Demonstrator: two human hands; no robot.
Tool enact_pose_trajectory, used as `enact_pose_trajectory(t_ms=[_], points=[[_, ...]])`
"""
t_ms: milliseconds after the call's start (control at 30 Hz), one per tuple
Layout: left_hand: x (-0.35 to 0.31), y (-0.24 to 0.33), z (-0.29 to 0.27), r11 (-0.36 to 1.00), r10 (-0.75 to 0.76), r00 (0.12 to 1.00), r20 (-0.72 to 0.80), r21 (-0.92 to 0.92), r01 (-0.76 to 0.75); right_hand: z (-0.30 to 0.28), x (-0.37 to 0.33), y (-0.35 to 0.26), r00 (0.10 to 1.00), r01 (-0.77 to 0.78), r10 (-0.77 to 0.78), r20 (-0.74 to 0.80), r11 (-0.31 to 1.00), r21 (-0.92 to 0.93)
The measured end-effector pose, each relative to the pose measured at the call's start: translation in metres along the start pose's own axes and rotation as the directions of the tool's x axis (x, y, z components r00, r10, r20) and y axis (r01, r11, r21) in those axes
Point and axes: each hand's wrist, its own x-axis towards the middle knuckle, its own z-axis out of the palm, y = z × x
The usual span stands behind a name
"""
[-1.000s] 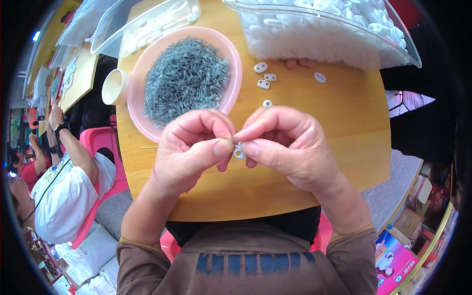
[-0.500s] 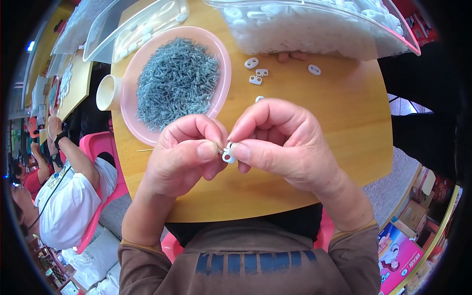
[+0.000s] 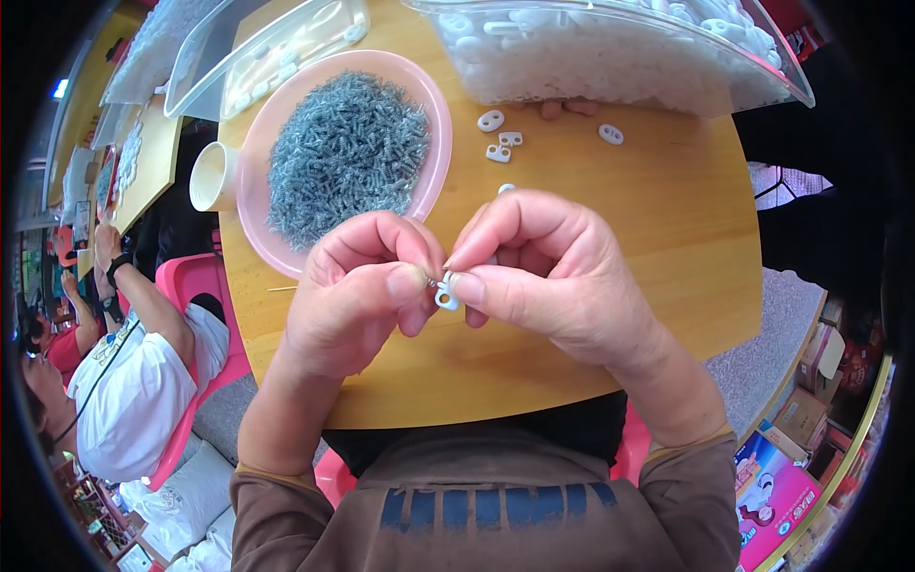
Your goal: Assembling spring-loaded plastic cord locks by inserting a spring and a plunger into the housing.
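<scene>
Between thumb and forefinger, my left hand pinches a small metal spring, mostly covered by the fingertips. My right hand grips a white plastic cord lock piece with round holes, its right part hidden under the thumb. The spring's end meets the white piece at its upper left. Both hands are close together over the near part of the table. Beyond the left hand stands a pink basin heaped with small metal springs.
Loose white plastic pieces lie on the wooden table. A clear bin of white parts stands at the back right, with a hand's fingers by its base. A cream cup sits left of the basin; another person sits at left.
The white piece has tilted slightly and the spring's end now sits closer against it. Both hands stay nearly in place; the view has shifted slightly.
</scene>
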Motion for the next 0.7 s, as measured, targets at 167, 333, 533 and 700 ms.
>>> enact_pose_trajectory(t_ms=[167, 333, 533, 700], points=[[-0.0002, 0.0003, 0.0023, 0.998, 0.016, 0.999, -0.029, 0.057, -0.014, 0.0004, 0.0003, -0.0001, 1.0, 0.012, -0.012, 0.005, 1.0, 0.011], [-0.0004, 0.0013, 0.0022, 0.996, 0.008, 1.0, -0.017, 0.088, -0.006, -0.0001, 0.0002, 0.0003, 1.0, 0.007, -0.007, 0.005, 1.0, -0.002], [-0.0013, 0.0017, 0.0011, 0.989, 0.037, 0.999, 0.012, 0.143, -0.038, 0.0, -0.0002, 0.0008, 1.0, -0.005, 0.004, -0.008, 0.999, -0.039], [-0.0038, 0.0042, 0.0017, 0.935, 0.124, 0.992, 0.005, 0.333, -0.118, -0.0006, -0.0009, 0.003, 1.0, -0.004, 0.002, -0.024, 0.995, -0.102]])
